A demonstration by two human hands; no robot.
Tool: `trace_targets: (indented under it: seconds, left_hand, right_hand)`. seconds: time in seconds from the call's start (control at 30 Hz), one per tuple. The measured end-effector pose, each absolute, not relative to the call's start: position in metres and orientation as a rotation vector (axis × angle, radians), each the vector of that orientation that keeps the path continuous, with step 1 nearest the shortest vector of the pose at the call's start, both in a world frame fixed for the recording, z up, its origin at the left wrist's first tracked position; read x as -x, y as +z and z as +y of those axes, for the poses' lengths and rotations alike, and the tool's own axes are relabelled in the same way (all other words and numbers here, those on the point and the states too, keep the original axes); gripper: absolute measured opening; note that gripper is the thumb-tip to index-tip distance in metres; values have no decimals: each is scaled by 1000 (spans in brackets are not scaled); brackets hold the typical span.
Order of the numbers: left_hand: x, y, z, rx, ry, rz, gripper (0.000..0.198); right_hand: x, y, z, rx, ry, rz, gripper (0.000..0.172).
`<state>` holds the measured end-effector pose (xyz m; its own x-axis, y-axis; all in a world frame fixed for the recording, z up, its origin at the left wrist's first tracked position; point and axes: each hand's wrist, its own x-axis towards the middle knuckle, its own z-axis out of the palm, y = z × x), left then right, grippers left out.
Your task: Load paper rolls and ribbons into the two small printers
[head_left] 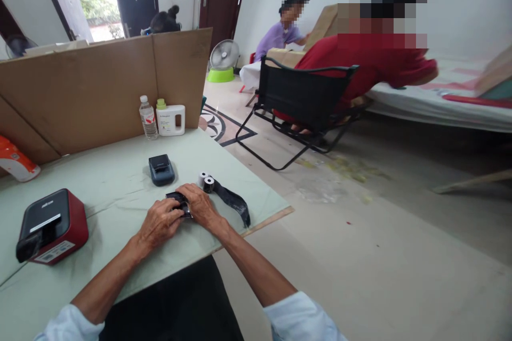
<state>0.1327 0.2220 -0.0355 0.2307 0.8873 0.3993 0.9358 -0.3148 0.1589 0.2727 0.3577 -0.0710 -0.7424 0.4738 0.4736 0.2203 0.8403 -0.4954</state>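
Both my hands rest on the pale green table and close together on a small black device. My left hand grips its near side with curled fingers. My right hand covers its right end. Just beyond my right hand lie two small white paper rolls and a black strap that trails toward the table edge. A dark blue small printer sits a little farther back.
A red and black label printer stands at the left. A water bottle and a white jug stand before a cardboard screen. To the right, a person in red sits on a black folding chair; another person sits farther back.
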Motion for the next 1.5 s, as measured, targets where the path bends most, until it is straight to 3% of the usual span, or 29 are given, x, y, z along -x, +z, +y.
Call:
trace_targets:
  seconds: [0.17, 0.37, 0.73, 1.03, 1.5]
  left_hand:
    - [-138, -38, 216, 2390, -546, -1801, 14]
    - [-144, -40, 209, 2413, -403, -1895, 16]
    - [-154, -31, 184, 2467, -428, -1902, 52]
    - [-127, -15, 140, 2143, -674, -2209, 30]
    - [-102, -66, 107, 1871, -940, -2268, 25]
  right_hand:
    - [-280, -75, 363, 435, 519, -2444, 47]
    - [-287, -70, 360, 481, 467, -2425, 50]
    - [-286, -79, 349, 532, 546, -2306, 37]
    - [-290, -94, 346, 545, 524, -2230, 33]
    - [-286, -97, 344, 610, 404, -2291, 31]
